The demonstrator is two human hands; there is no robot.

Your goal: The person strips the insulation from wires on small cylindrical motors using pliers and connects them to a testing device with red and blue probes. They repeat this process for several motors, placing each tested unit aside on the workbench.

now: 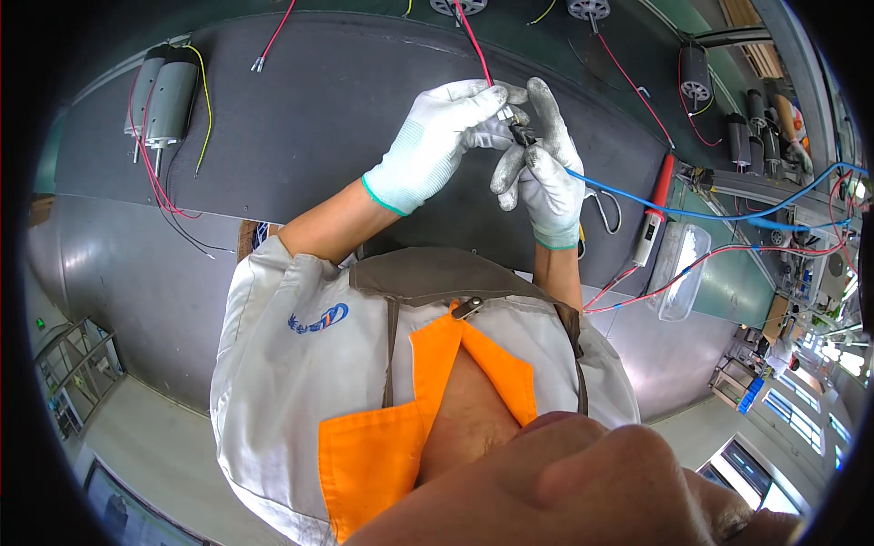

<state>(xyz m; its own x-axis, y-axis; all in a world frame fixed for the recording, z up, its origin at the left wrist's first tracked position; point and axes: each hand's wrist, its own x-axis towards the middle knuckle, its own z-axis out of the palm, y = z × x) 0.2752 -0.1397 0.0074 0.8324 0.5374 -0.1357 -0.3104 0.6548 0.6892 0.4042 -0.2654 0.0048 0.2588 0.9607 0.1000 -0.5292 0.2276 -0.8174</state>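
Far left of the mat (300,109): two grey motors (164,96) lying side by side at its edge, red, black and yellow leads trailing down. On the mat's upper edge, a loose red lead end (273,41). Above the mat's middle, left hand (437,141) in a white glove, fingers curled shut around a small metal part (506,115) with a red wire (473,45) running up from it. Touching it, right hand (546,168) in a grimy glove, thumb and forefinger pinched on a small black connector (522,135) pressed against the metal part; blue wire (692,214) leading off from that hand past the mat's right edge. Just right of the mat: scissors (608,211) partly hidden behind the right hand, red-handled tool (655,214), clear plastic tray (681,271). Further right, beyond the mat's upper right corner, more dark motors (746,127) in a row.
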